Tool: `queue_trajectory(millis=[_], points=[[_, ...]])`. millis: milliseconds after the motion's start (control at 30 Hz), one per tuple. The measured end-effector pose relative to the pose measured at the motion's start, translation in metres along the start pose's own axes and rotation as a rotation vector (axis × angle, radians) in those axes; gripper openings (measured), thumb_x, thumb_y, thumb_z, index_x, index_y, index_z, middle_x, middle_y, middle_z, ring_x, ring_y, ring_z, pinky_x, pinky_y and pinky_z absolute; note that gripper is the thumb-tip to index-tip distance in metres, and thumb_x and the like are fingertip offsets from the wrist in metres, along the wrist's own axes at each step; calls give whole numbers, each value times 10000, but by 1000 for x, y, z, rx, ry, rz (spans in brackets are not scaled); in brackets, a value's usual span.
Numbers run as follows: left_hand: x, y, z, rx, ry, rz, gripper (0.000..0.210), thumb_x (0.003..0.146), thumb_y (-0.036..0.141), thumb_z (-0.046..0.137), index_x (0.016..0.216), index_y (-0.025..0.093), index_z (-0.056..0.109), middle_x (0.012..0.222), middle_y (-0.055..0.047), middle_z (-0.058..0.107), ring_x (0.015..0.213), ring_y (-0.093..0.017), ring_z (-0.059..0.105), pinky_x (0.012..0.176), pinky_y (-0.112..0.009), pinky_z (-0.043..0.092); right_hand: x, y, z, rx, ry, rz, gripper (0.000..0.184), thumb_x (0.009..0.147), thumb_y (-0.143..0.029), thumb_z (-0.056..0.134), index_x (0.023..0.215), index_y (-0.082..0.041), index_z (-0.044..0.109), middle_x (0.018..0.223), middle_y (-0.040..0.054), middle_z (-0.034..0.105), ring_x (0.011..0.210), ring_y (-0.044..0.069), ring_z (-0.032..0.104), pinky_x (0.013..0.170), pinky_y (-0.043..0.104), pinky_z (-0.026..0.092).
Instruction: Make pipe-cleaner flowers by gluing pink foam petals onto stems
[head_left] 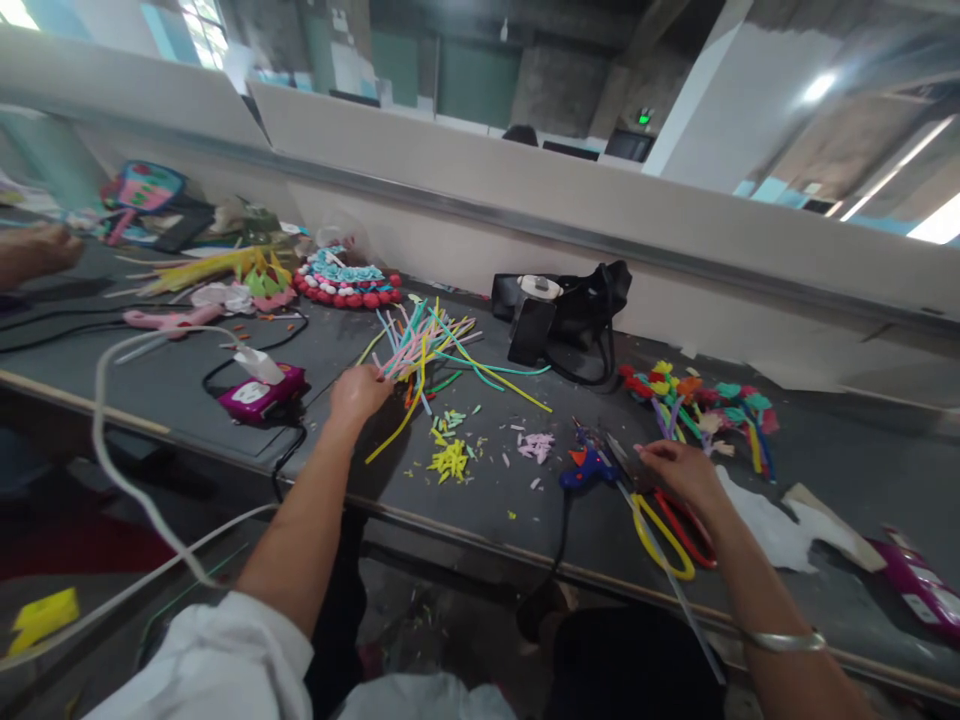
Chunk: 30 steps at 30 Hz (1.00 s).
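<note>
My left hand [360, 395] is closed at the near left edge of a loose pile of colored pipe cleaners [427, 345], its fingertips on the end of a pink one. My right hand [679, 470] hovers above the table with thumb and fingers pinched; whatever lies between them is too small to make out. Below it are yellow-handled scissors [681, 562] and red-handled scissors [705, 552]. A blue glue gun [589, 470] lies just left of them. Between my hands are small cut pieces: yellow [450, 460], pale green [450, 422] and lilac [537, 446].
Colorful pipe-cleaner flowers [697, 395] lie beyond my right hand. A black bag [592, 305] stands against the partition. At left are a purple power socket [262, 392], a white cable [101, 430], a pink glue gun [172, 320] and another person's hand [37, 255].
</note>
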<state>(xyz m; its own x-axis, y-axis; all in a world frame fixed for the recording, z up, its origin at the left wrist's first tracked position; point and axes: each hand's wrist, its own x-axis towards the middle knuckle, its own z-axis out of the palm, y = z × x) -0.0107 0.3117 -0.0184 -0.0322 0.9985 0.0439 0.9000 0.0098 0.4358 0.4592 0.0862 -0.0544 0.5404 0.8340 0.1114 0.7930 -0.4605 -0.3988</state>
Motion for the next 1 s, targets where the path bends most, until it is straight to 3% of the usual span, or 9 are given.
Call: queue_trajectory(millis=[233,367,500,600,700,833,933,1000], points=[[2,-6,1,-215,-12,-9,249,711,405,586,672,167,648,508,-24,527,536,-173,511,484,-258,321,1,-11,-5,-107,17,28,377,765,-550,521,712,-229,712,764,78,729,723,254,658,611,335,437],[-1,-4,6,-344,-49,-16,251,710,391,546,726,160,643,459,21,423,427,-125,386,438,-252,282,-2,-21,-9,-164,49,97,276,729,-466,585,687,-219,702,756,120,715,711,287,653,602,367,430],[-2,-3,8,-407,-67,-13,225,674,385,558,678,166,613,441,33,383,418,-119,358,440,-253,269,-2,-48,-18,-150,114,120,248,753,-362,566,837,-182,714,833,170,709,832,329,666,689,405,458],[-1,-6,8,-413,-62,-11,210,666,384,566,635,178,584,437,32,385,436,-125,373,453,-257,258,0,-86,-23,-43,49,-2,226,782,-332,544,850,-191,707,877,133,721,896,294,667,757,373,478],[0,-10,8,-408,-52,-9,207,684,385,560,632,185,571,443,34,387,449,-128,379,462,-258,251,-2,-138,-16,130,-132,-170,190,792,-319,562,831,-195,701,883,72,737,847,213,676,724,287,504],[3,-12,10,-386,-40,3,205,703,377,550,643,183,576,459,36,395,467,-128,387,480,-255,265,-14,-210,17,340,-373,-304,210,843,-295,525,917,-186,689,788,26,737,656,140,671,537,210,502],[4,-12,10,-363,-40,14,200,713,364,545,662,177,597,475,32,425,488,-133,409,498,-253,281,-20,-258,48,419,-437,-396,198,836,-261,561,984,-201,679,785,1,724,661,128,665,553,208,510],[4,-12,9,-343,-43,23,196,718,352,541,668,173,605,484,27,442,499,-138,421,505,-254,283,-20,-285,67,439,-418,-449,204,846,-255,571,1017,-214,674,863,0,728,746,137,668,659,244,530]])
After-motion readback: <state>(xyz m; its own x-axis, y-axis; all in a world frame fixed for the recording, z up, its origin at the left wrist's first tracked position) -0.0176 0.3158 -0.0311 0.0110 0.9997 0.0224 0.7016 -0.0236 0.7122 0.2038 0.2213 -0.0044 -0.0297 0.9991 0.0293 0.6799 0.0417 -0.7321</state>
